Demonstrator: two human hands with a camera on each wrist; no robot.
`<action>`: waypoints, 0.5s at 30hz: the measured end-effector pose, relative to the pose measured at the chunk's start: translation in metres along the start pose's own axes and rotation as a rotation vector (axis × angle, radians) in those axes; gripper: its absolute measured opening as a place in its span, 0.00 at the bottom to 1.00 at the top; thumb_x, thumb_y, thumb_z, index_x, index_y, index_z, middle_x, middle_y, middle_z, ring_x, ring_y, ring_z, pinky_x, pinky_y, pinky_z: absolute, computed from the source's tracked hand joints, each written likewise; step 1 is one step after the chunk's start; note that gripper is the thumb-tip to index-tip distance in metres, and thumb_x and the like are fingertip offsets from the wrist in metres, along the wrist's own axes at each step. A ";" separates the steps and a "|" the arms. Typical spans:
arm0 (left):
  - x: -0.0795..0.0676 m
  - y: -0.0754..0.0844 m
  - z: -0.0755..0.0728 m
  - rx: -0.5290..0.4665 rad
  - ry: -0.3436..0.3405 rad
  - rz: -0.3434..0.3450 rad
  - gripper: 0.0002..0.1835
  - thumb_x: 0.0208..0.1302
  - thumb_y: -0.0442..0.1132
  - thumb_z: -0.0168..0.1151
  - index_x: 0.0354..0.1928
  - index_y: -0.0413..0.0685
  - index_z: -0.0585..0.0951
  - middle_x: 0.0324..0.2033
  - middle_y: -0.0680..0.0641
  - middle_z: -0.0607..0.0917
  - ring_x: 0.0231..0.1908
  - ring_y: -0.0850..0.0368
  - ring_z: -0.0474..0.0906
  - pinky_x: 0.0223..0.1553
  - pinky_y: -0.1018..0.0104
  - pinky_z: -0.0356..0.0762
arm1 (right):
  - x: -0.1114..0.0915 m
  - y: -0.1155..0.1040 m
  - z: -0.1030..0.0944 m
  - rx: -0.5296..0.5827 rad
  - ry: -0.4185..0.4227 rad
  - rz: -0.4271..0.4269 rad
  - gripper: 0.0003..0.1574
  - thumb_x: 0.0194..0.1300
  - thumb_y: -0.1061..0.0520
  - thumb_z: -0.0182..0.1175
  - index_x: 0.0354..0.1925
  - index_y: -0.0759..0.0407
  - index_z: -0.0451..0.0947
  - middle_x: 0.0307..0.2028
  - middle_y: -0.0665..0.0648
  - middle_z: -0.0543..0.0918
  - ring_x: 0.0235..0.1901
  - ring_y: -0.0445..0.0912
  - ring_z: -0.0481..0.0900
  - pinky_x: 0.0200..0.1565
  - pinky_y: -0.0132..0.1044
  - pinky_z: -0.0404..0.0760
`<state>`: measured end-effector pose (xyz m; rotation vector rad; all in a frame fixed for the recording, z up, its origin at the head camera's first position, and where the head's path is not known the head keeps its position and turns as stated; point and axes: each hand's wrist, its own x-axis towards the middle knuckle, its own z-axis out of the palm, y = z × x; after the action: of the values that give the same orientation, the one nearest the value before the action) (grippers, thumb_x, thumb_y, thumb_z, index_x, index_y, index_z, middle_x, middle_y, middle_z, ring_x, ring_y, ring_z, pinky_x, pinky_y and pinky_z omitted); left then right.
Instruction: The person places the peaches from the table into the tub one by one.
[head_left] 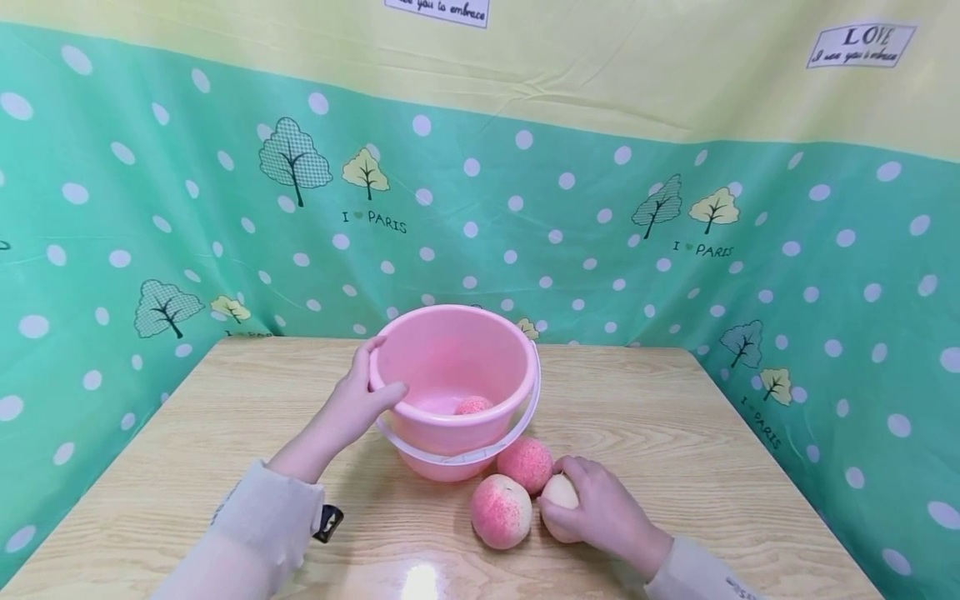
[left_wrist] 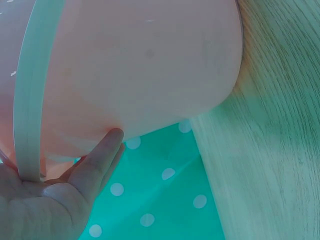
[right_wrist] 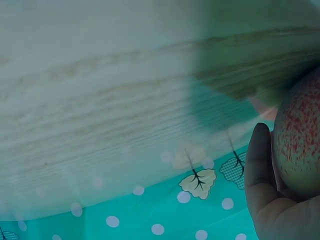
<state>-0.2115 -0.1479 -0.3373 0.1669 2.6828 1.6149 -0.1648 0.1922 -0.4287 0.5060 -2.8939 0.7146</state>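
Note:
A pink bucket [head_left: 450, 433] with a white handle [head_left: 480, 455] stands on the table, one pink peach [head_left: 474, 405] inside it. My left hand [head_left: 360, 400] grips the bucket's left rim, thumb over the edge; in the left wrist view its fingers [left_wrist: 102, 160] lie against the outer wall. In front of the bucket, my right hand [head_left: 603, 508] holds a pale peach [head_left: 559, 507] at the table top. The right wrist view shows red speckles on this peach [right_wrist: 302, 137]. Beside it lie a pink peach [head_left: 527, 465] and a pink-and-cream peach [head_left: 501, 512].
The wooden table [head_left: 660, 417] runs back to a green dotted cloth [head_left: 480, 208] hung behind and at both sides. A small black object [head_left: 328, 523] shows by the left sleeve cuff. Light glares off the table's front edge.

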 end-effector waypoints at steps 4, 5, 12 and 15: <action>0.000 -0.001 0.000 -0.001 -0.003 0.001 0.46 0.57 0.50 0.58 0.72 0.58 0.42 0.67 0.37 0.58 0.64 0.42 0.60 0.61 0.44 0.62 | -0.001 -0.001 0.001 0.021 -0.014 0.023 0.17 0.49 0.39 0.65 0.36 0.40 0.72 0.27 0.38 0.72 0.23 0.35 0.68 0.23 0.26 0.68; 0.000 -0.001 0.000 0.000 -0.002 0.002 0.46 0.57 0.50 0.58 0.72 0.58 0.42 0.67 0.37 0.58 0.64 0.42 0.60 0.61 0.44 0.62 | -0.001 -0.001 0.002 0.024 -0.017 0.027 0.17 0.49 0.40 0.65 0.36 0.40 0.72 0.27 0.39 0.72 0.23 0.35 0.68 0.23 0.26 0.68; 0.000 -0.001 -0.001 0.001 -0.002 0.003 0.46 0.58 0.49 0.58 0.72 0.58 0.42 0.67 0.38 0.57 0.64 0.42 0.60 0.61 0.44 0.62 | -0.003 -0.002 0.003 0.033 -0.033 0.044 0.18 0.48 0.40 0.65 0.37 0.40 0.71 0.27 0.40 0.72 0.22 0.35 0.68 0.23 0.27 0.68; 0.000 0.000 -0.001 0.004 -0.003 0.007 0.46 0.58 0.50 0.57 0.72 0.57 0.41 0.67 0.37 0.57 0.64 0.41 0.60 0.61 0.44 0.62 | -0.003 -0.003 0.003 0.035 -0.042 0.056 0.19 0.49 0.40 0.65 0.38 0.40 0.71 0.28 0.41 0.72 0.22 0.35 0.68 0.22 0.27 0.68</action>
<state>-0.2117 -0.1490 -0.3373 0.1791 2.6869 1.6095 -0.1611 0.1892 -0.4307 0.4509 -2.9500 0.7726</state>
